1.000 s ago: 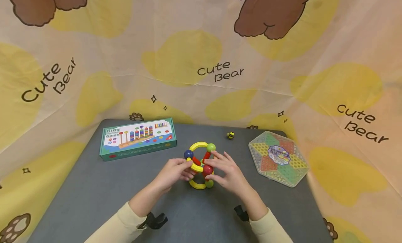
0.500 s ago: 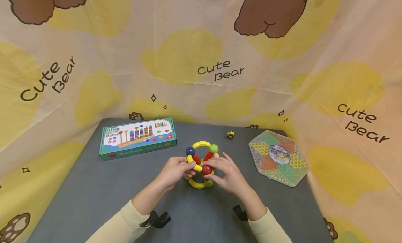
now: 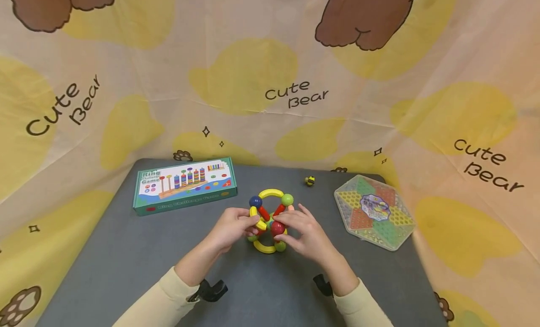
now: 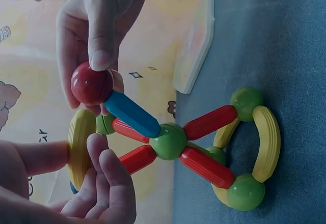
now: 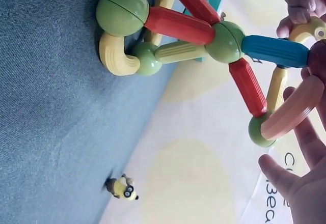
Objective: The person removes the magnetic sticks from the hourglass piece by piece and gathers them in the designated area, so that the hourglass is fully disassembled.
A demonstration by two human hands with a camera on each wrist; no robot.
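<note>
A ball-and-rod toy structure stands on the table between both hands, its central green ball joined to red rods and a blue rod. My left hand pinches a curved yellow rod between thumb and fingers. One end of this rod is at the blue ball; its other end points free, beside the red ball. With thumb and fingers, my right hand grips the red ball, at the top of the blue rod. A curved pink rod runs from the red ball to a green ball.
A Ring Challenge Game box lies at the back left. A hexagonal Chinese checkers board lies on the right. The small yellow-and-black figure stands near the grey table's back edge, before a printed cloth.
The curved yellow rod's near end has come away from the red ball and swung left with my left hand. My right fingers have closed in around the red ball.
</note>
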